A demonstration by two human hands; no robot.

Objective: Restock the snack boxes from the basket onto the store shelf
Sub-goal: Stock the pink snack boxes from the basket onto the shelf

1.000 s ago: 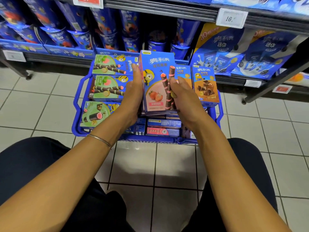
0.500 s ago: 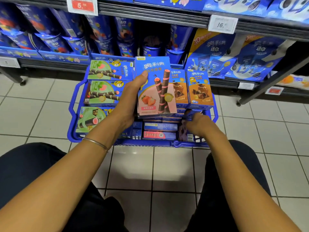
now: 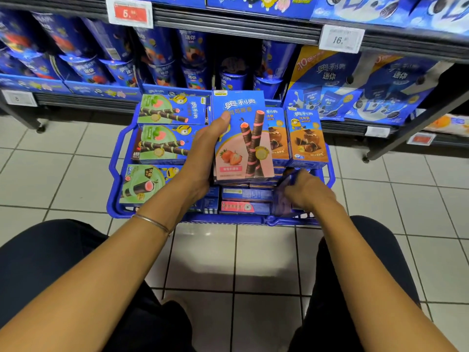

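Looks like the gathering step. The left hand (image 3: 203,153) has thumb and fingers wrapped round a strawberry box (image 3: 243,138), held upright over the blue basket (image 3: 116,174) (maybe more are stacked behind it, hard to say). The right hand (image 3: 308,190) is down in the basket's near right corner at a blurred blue box (image 3: 281,196). Its fingers are curled, but I can't tell if it's actually gripping. My guess for the next move: get that box firmly, then lift toward a gap on the shelf (image 3: 228,24).
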